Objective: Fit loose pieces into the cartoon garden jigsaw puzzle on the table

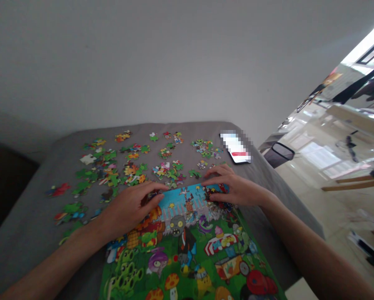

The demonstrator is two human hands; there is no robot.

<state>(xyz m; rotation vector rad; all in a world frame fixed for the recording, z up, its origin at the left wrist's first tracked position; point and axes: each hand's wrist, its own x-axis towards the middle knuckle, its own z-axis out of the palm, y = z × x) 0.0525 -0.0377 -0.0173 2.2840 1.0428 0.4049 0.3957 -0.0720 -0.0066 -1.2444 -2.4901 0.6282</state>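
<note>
Left-hand fingers [155, 191] lie stretched and pressed close together, tips pointing toward 2 o'clock, flat on the upper left edge of the assembled jigsaw puzzle [187, 250]. The thumb is tucked along the underside, and I cannot tell whether a piece is caught beneath it. Right-hand fingers [220, 170] are slightly spread and point toward 9 o'clock. The thumb is pressed down on the dark pieces at the puzzle's upper right corner, and the palm is low over that corner. The left hand [133, 208] and right hand [237, 191] face each other across the blue sky strip at the top of the picture, well apart, with both forearms running back toward 6 o'clock. The puzzle is a cartoon scene of plants and zombies on green. It sits at the 6 o'clock side of the grey table [27, 233], touching both hands, and its lower edge is cut off by the frame. Loose puzzle pieces [133, 168] are scattered from 9 to 12 o'clock of the hands, mostly green, some red and orange, and the nearest ones lie just beside the fingertips. A phone [237, 151] lies face up at 1 o'clock of the right hand, its screen blurred. A plain pale wall [174, 62] stands beyond the table at 12 o'clock. A glossy light floor [315, 166] shows at 3 o'clock, with furniture on it too blurred to name.
</note>
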